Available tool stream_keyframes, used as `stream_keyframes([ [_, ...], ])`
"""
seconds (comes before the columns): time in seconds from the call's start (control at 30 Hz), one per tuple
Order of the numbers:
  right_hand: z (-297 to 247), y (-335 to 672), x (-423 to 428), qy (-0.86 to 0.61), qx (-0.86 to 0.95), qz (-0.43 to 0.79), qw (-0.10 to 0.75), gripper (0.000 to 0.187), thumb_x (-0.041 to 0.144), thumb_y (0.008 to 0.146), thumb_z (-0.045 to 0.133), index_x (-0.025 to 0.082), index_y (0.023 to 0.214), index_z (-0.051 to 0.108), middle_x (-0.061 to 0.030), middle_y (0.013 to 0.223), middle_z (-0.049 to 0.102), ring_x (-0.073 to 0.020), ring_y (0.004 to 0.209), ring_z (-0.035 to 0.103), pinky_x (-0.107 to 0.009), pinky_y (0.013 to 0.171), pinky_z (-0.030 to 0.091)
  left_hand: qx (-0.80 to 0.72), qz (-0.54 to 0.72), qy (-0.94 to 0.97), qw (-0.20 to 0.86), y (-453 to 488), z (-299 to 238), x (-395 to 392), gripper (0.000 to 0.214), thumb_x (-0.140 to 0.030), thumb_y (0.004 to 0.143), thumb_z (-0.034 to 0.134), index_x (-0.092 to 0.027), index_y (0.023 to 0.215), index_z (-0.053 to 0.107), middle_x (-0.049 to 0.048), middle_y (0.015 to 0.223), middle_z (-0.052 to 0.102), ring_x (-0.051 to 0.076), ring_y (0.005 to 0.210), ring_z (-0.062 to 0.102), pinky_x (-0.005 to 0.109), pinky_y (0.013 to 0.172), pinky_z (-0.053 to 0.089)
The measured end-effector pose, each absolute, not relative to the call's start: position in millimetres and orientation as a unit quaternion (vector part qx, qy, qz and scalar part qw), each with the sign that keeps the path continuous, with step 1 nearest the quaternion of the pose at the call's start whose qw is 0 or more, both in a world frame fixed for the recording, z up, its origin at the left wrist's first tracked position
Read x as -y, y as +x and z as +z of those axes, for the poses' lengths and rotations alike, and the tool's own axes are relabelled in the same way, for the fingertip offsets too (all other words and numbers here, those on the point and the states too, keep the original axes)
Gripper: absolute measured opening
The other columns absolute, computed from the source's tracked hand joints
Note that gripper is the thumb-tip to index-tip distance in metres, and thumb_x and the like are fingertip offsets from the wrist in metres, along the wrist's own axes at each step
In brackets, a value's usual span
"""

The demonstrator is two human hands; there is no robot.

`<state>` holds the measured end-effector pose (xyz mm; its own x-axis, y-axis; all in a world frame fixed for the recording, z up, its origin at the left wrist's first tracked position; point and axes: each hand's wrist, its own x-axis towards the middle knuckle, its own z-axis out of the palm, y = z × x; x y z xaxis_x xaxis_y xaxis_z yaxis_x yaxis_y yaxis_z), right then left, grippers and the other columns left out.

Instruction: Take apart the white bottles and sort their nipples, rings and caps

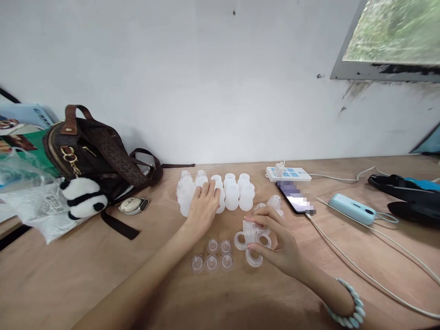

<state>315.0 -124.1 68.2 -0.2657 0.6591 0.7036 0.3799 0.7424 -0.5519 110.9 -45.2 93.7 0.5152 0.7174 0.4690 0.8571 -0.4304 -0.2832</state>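
Translucent white baby bottles point(232, 196) stand in close rows near the wall. Clear domed tops show on the leftmost back bottles point(185, 178). My left hand point(203, 201) lies over the front row with its fingers stretched and slightly apart; its thumb and the bottle beneath are mostly hidden. My right hand point(278, 238) pinches a stack of clear ribbed bottle rings point(250, 231) between thumb and fingers. Loose bottle rings point(254, 259) lie under and beside it. Clear domed caps point(274, 201) sit just behind that hand. Several clear bottle teats point(212, 262) lie between my forearms.
At the left are a brown backpack point(99, 146), a panda plush point(84, 198), a plastic bag point(37, 208) and a beige mouse-like device point(133, 206). A power strip point(292, 174), a phone point(295, 197), a light-blue power bank point(352, 209) and cables occupy the right.
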Motion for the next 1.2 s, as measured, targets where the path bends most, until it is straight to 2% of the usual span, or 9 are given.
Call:
stream_keyframes([
  [0.13, 70, 316, 124, -0.331, 0.781, 0.137, 0.512, 0.037, 0.030, 0.086, 0.070, 0.026, 0.122, 0.062, -0.0073, 0.103, 0.057, -0.0240, 0.095, 0.059, -0.038, 0.080, 0.051, 0.458, -0.139, -0.842, 0.247, 107, 86, 51, 0.025, -0.003, 0.091, 0.045, -0.014, 0.100, 0.064, 0.0208, 0.132, 0.058, 0.036, 0.108, 0.057, 0.049, 0.084, 0.048],
  [0.27, 73, 317, 124, -0.329, 0.781, 0.138, 0.512, 0.036, 0.029, 0.086, 0.070, 0.025, 0.121, 0.062, -0.0070, 0.102, 0.057, -0.0227, 0.093, 0.058, -0.037, 0.079, 0.050, 0.427, -0.156, -0.862, 0.223, 103, 93, 70, 0.017, -0.007, 0.091, 0.048, -0.014, 0.099, 0.061, 0.0212, 0.133, 0.055, 0.038, 0.113, 0.054, 0.050, 0.086, 0.048],
  [0.4, 75, 317, 124, -0.334, 0.773, 0.144, 0.520, 0.035, 0.031, 0.087, 0.069, 0.025, 0.121, 0.063, -0.0065, 0.100, 0.057, -0.0216, 0.090, 0.057, -0.036, 0.076, 0.050, 0.358, -0.204, -0.909, 0.065, 95, 111, 90, 0.013, -0.009, 0.090, 0.047, -0.016, 0.098, 0.055, 0.0176, 0.124, 0.057, 0.033, 0.112, 0.054, 0.047, 0.092, 0.048],
  [0.5, 75, 316, 124, -0.346, 0.762, 0.160, 0.524, 0.033, 0.033, 0.087, 0.068, 0.025, 0.119, 0.063, -0.0070, 0.102, 0.058, -0.0221, 0.091, 0.058, -0.036, 0.076, 0.051, 0.333, -0.214, -0.915, -0.078, 84, 118, 99, 0.013, -0.013, 0.089, 0.047, -0.020, 0.099, 0.050, 0.0108, 0.118, 0.057, 0.024, 0.096, 0.060, 0.037, 0.083, 0.051],
  [0.57, 75, 316, 124, -0.354, 0.753, 0.174, 0.527, 0.032, 0.035, 0.087, 0.068, 0.025, 0.117, 0.064, -0.0079, 0.105, 0.060, -0.0239, 0.097, 0.059, -0.037, 0.079, 0.052, 0.338, -0.229, -0.904, -0.129, 77, 117, 101, 0.018, -0.018, 0.088, 0.053, -0.022, 0.105, 0.047, 0.0078, 0.114, 0.059, 0.022, 0.094, 0.061, 0.035, 0.080, 0.051],
  [0.73, 72, 316, 123, -0.362, 0.737, 0.203, 0.533, 0.030, 0.035, 0.088, 0.067, 0.025, 0.117, 0.063, -0.0088, 0.110, 0.061, -0.0255, 0.105, 0.060, -0.037, 0.082, 0.051, 0.392, -0.313, -0.851, -0.156, 66, 109, 102, 0.044, -0.034, 0.080, 0.072, -0.024, 0.112, 0.045, 0.0061, 0.111, 0.061, 0.027, 0.105, 0.060, 0.041, 0.088, 0.049],
  [0.83, 69, 315, 122, -0.364, 0.731, 0.222, 0.533, 0.031, 0.033, 0.088, 0.067, 0.026, 0.118, 0.063, -0.0087, 0.113, 0.062, -0.0253, 0.108, 0.060, -0.037, 0.085, 0.051, 0.394, -0.317, -0.847, -0.165, 65, 110, 103, 0.042, -0.035, 0.080, 0.074, -0.025, 0.112, 0.050, 0.0056, 0.111, 0.063, 0.028, 0.104, 0.059, 0.042, 0.088, 0.048],
  [1.07, 63, 313, 123, -0.350, 0.730, 0.271, 0.521, 0.037, 0.030, 0.087, 0.070, 0.028, 0.122, 0.061, -0.0074, 0.116, 0.064, -0.0231, 0.109, 0.060, -0.037, 0.091, 0.050, 0.357, -0.285, -0.869, -0.189, 63, 107, 104, 0.046, -0.029, 0.087, 0.066, -0.030, 0.132, 0.055, 0.0066, 0.124, 0.059, 0.028, 0.113, 0.054, 0.042, 0.097, 0.043],
  [1.2, 64, 308, 126, -0.320, 0.752, 0.259, 0.514, 0.037, 0.028, 0.087, 0.071, 0.028, 0.123, 0.061, -0.0064, 0.111, 0.066, -0.0221, 0.105, 0.062, -0.037, 0.089, 0.051, 0.366, -0.286, -0.863, -0.197, 65, 102, 107, 0.046, -0.031, 0.082, 0.072, -0.028, 0.126, 0.059, 0.0060, 0.118, 0.066, 0.028, 0.103, 0.057, 0.042, 0.092, 0.043],
])
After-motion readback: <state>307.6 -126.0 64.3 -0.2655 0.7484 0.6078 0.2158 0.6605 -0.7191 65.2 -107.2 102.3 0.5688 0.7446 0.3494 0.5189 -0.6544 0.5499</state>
